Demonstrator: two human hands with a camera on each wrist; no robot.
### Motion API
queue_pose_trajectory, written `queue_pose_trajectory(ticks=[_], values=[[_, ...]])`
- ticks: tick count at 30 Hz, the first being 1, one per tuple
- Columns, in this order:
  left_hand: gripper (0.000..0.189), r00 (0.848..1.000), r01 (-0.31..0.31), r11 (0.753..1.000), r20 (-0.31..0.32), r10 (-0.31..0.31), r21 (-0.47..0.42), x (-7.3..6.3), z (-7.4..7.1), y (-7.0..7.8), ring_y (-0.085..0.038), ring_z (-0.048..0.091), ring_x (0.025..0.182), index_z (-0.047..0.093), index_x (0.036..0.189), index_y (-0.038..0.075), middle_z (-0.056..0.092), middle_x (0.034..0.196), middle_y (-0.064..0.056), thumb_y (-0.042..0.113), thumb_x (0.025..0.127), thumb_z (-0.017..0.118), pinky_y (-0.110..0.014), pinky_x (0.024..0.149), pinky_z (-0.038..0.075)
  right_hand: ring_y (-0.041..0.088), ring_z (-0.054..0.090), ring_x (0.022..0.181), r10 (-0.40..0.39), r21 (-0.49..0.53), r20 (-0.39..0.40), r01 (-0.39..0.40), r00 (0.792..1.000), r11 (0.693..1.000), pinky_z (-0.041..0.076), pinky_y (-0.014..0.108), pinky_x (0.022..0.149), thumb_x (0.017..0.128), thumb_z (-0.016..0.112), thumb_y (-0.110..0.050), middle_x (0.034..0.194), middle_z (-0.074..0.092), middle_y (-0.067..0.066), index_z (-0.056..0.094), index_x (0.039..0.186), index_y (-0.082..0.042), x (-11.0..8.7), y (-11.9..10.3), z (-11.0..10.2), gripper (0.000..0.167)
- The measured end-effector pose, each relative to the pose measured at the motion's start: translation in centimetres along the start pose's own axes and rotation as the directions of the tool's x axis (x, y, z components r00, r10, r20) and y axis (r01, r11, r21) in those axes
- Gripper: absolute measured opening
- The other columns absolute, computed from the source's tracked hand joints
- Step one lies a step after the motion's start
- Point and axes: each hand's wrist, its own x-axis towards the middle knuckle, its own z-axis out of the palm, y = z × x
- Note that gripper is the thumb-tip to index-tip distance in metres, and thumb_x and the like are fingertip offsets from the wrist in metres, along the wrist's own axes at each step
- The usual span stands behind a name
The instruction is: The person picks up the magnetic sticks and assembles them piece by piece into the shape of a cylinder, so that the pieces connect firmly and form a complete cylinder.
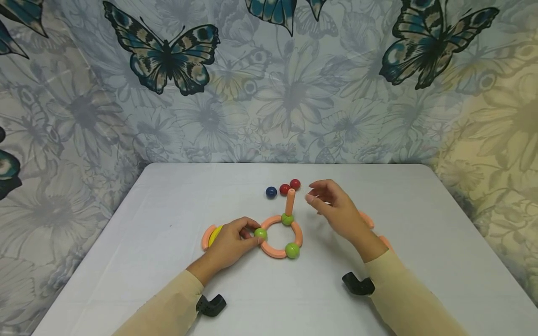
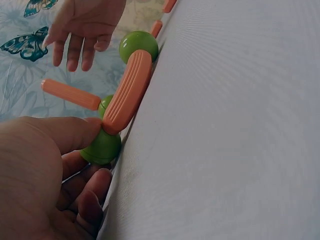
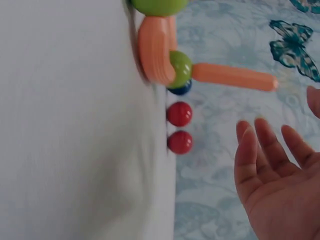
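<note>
On the table, curved orange rods [image 1: 273, 253] and green balls join into a ring lying flat. A straight orange rod [image 1: 290, 202] stands upright from the green ball [image 1: 287, 219] at the ring's far side. My left hand [image 1: 232, 241] pinches the green ball [image 2: 102, 148] at the ring's left side between thumb and fingers. Another green ball [image 1: 292, 250] sits at the near right of the ring. To the right of the upright rod, my right hand [image 1: 334, 206] hovers in the air, fingers loosely bent and holding nothing; the right wrist view shows its fingers [image 3: 272, 150] apart from the rod.
Beyond the ring lie a blue ball [image 1: 271, 192] and two red balls [image 1: 284, 189]. A curved orange piece [image 1: 207, 237] and a yellow piece [image 1: 215, 234] are partly behind my left hand. More orange pieces [image 1: 367, 219] lie beyond my right forearm. A butterfly-patterned wall [image 1: 290, 126] backs the white table.
</note>
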Motion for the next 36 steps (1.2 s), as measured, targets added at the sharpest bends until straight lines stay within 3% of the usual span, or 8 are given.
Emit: queue_pose_trajectory(ticks=[4, 8, 15, 19, 23, 30, 36], values=[[0.022, 1.0, -0.003, 1.0, -0.02, 0.003, 0.007, -0.1, 0.0, -0.1, -0.017, 0.063, 0.086, 0.077, 0.118, 0.02, 0.069, 0.099, 0.009, 0.023, 0.099, 0.085, -0.03, 0.07, 0.051, 0.029, 0.068, 0.111, -0.032, 0.013, -0.033, 0.032, 0.999, 0.999, 0.058, 0.034, 0.084, 0.113, 0.064, -0.026, 0.127, 0.067, 0.015, 0.054, 0.142, 0.0, -1.0, 0.0, -2.3, 0.04], [0.022, 0.999, -0.013, 1.0, -0.032, 0.013, -0.005, 0.0, 0.0, -0.1, -0.017, 0.063, 0.085, 0.078, 0.117, 0.02, 0.069, 0.097, 0.009, 0.024, 0.098, 0.087, -0.03, 0.069, 0.051, 0.023, 0.068, 0.112, -0.013, 0.045, -0.08, 0.017, 0.997, 0.999, 0.057, 0.03, 0.085, 0.115, 0.059, -0.029, 0.129, 0.066, 0.018, 0.054, 0.143, 0.0, -2.3, 0.4, -4.7, 0.04], [0.022, 0.999, -0.016, 1.0, -0.036, 0.016, -0.007, 0.0, 0.1, -0.4, -0.017, 0.062, 0.085, 0.078, 0.117, 0.02, 0.069, 0.095, 0.009, 0.025, 0.097, 0.087, -0.03, 0.068, 0.051, 0.018, 0.07, 0.112, -0.009, 0.049, -0.142, 0.016, 0.99, 0.999, 0.055, 0.025, 0.086, 0.119, 0.049, -0.027, 0.128, 0.067, 0.011, 0.055, 0.144, -0.009, -5.2, 3.0, -9.0, 0.032], [0.022, 0.999, -0.011, 1.0, -0.033, 0.011, -0.013, 0.0, 0.1, -0.3, -0.017, 0.062, 0.085, 0.078, 0.117, 0.02, 0.068, 0.095, 0.008, 0.025, 0.097, 0.087, -0.029, 0.068, 0.05, 0.017, 0.069, 0.111, 0.032, 0.175, -0.151, -0.005, 0.988, 0.985, 0.055, 0.023, 0.086, 0.119, 0.048, -0.024, 0.127, 0.068, 0.007, 0.056, 0.142, -0.013, -6.9, 5.1, -10.9, 0.026], [0.022, 1.0, -0.009, 1.0, -0.03, 0.008, -0.017, -0.1, 0.1, -0.2, -0.017, 0.062, 0.085, 0.078, 0.117, 0.02, 0.068, 0.095, 0.008, 0.025, 0.098, 0.087, -0.029, 0.069, 0.05, 0.015, 0.07, 0.111, 0.091, 0.272, -0.14, -0.05, 0.986, 0.961, 0.055, 0.023, 0.086, 0.119, 0.048, -0.024, 0.127, 0.067, 0.006, 0.056, 0.141, -0.014, -8.7, 6.9, -12.2, 0.025], [0.022, 1.0, -0.011, 1.0, -0.021, 0.01, -0.014, 0.0, 0.1, -0.2, -0.017, 0.062, 0.085, 0.078, 0.118, 0.02, 0.068, 0.095, 0.008, 0.025, 0.098, 0.086, -0.03, 0.069, 0.05, 0.012, 0.07, 0.109, 0.159, 0.338, -0.089, -0.12, 0.983, 0.933, 0.056, 0.023, 0.085, 0.119, 0.046, -0.018, 0.123, 0.069, 0.003, 0.054, 0.14, -0.013, -10.4, 9.4, -13.5, 0.022], [0.022, 1.0, -0.013, 1.0, -0.019, 0.013, -0.005, 0.0, 0.0, -0.1, -0.017, 0.062, 0.084, 0.077, 0.118, 0.019, 0.068, 0.095, 0.007, 0.024, 0.098, 0.086, -0.03, 0.069, 0.05, 0.012, 0.07, 0.106, 0.131, 0.231, -0.056, -0.115, 0.99, 0.966, 0.055, 0.022, 0.084, 0.115, 0.053, -0.006, 0.119, 0.069, 0.003, 0.054, 0.144, -0.011, -10.4, 10.6, -13.7, 0.029]])
